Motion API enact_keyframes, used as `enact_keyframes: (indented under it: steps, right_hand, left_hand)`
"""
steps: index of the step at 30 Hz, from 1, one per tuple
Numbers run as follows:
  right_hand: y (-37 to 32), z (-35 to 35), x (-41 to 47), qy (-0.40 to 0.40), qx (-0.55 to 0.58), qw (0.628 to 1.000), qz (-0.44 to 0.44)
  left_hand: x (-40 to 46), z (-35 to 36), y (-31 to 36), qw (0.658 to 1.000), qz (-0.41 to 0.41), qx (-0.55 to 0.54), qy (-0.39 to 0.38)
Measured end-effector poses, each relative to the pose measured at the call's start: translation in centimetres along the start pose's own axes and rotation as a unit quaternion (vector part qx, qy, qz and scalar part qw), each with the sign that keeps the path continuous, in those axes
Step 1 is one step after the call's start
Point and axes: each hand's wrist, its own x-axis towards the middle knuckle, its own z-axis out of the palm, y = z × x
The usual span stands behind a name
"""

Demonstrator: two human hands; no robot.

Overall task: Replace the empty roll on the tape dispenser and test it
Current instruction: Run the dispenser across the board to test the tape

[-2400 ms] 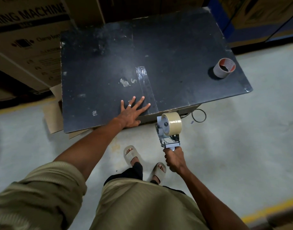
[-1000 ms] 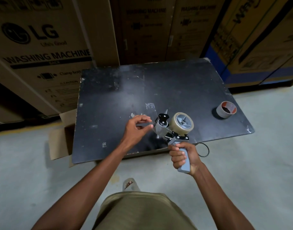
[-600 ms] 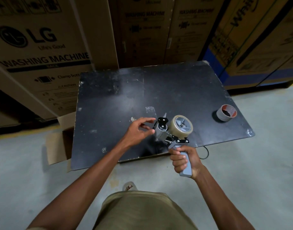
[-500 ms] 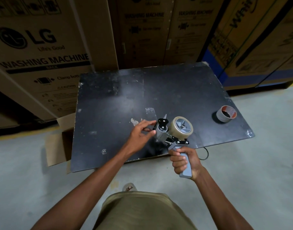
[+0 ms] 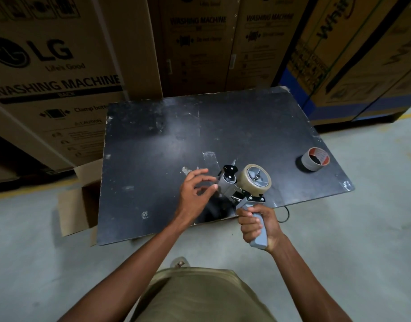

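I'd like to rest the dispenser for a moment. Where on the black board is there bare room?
Bare: the black board across its far half, and its left part beyond the left hand. Crowded: the near middle around the tape strip and the right corner by the empty roll.

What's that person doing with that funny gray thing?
That's a tape dispenser. The person's right hand grips its handle, and a full tape roll sits on it. The left hand has its fingers at the dispenser's front end, open, where the tape comes out. An empty roll lies apart on the black table, and a clear strip of tape is stuck to the table.
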Motion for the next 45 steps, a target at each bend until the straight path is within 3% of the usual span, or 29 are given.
enact_keyframes:
  steps: [13, 19, 24, 30, 39, 45]
  right_hand:
    - [0.2, 0.3, 0.0, 0.006, -0.006, 1.0, 0.012]
    - [0.5, 0.1, 0.0, 0.013, -0.007, 1.0, 0.01]
    - [0.5, 0.0, 0.0, 0.015, -0.001, 1.0, 0.016]
    - [0.5, -0.1, 0.1, 0.015, 0.001, 1.0, 0.016]
    - [0.3, -0.2, 0.3, 0.014, 0.004, 0.999, 0.032]
    - [0.1, -0.1, 0.2, 0.001, -0.032, 0.998, 0.053]
  left_hand:
    - [2.3, -2.0, -0.3, 0.997, 0.02, 0.016, -0.068]
    - [2.6, -2.6, 0.2, 0.989, -0.04, -0.033, -0.137]
    - [3.2, -3.3, 0.2, 0.981, -0.041, -0.018, -0.191]
    - [4.0, -4.3, 0.4, 0.976, -0.018, 0.037, -0.213]
    - [4.6, -4.8, 0.1, 0.976, -0.032, 0.037, -0.211]
    - [6.5, -5.8, 1.1, 0.96, -0.039, 0.062, -0.269]
